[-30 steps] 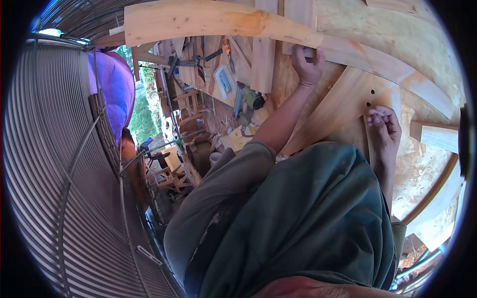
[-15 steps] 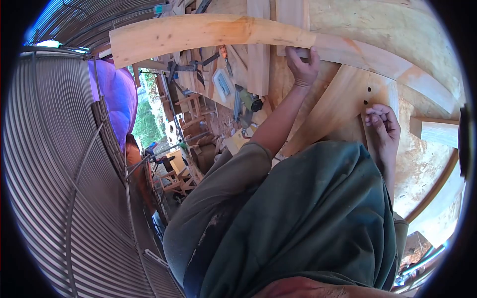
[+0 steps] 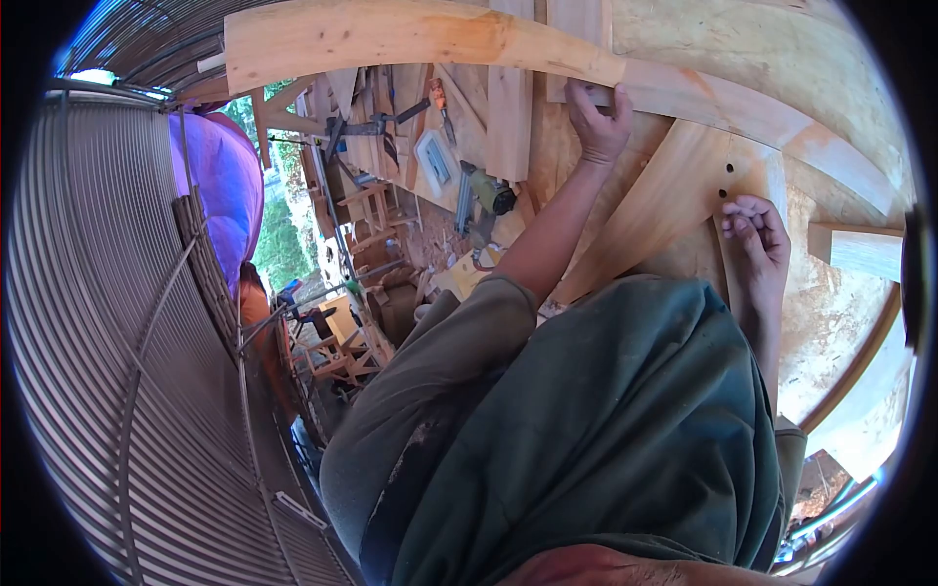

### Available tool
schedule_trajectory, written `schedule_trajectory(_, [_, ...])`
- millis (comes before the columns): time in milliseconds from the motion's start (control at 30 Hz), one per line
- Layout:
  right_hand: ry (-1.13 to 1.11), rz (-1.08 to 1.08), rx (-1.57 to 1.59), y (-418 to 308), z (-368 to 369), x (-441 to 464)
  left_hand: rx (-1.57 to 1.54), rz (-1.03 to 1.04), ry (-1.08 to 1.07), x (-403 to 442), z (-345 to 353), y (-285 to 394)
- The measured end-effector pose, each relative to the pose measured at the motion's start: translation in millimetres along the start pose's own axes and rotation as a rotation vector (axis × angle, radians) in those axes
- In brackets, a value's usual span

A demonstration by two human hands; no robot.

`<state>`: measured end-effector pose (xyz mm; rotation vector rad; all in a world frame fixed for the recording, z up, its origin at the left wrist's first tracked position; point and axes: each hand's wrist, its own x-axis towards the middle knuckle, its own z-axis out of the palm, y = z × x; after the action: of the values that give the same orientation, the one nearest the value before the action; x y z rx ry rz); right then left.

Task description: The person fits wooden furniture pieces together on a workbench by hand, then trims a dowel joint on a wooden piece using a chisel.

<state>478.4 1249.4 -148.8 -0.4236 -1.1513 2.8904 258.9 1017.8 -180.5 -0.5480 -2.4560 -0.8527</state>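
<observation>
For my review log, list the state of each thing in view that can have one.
Left hand, open, at the curved board
Right hand, partly curled, contents unclear
Curved board, bare wood, discoloured in patches
Board near right hand, two dark holes
Orange-handled tool, lying, unheld
Green tool, lying, unheld
Purple sheet, hanging

Drk grn shirt point(image 3: 606, 420), loose, creased; L sleeve point(image 3: 445, 337) gry-olive, approx elbow-lgth, wrinkled.

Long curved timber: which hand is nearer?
Left. The left hand is at the near edge of the long curved timber; the right hand is apart from it, nearer the body.
</observation>
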Motion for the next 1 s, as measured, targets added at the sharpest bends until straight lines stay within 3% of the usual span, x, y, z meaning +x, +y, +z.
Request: schedule_trajectory(1000, [0.007, -0.016, -0.038, 2.9, -0.3, -0.3, -0.002, -0.002, -0.011, 0.2, -0.6, -0.5])
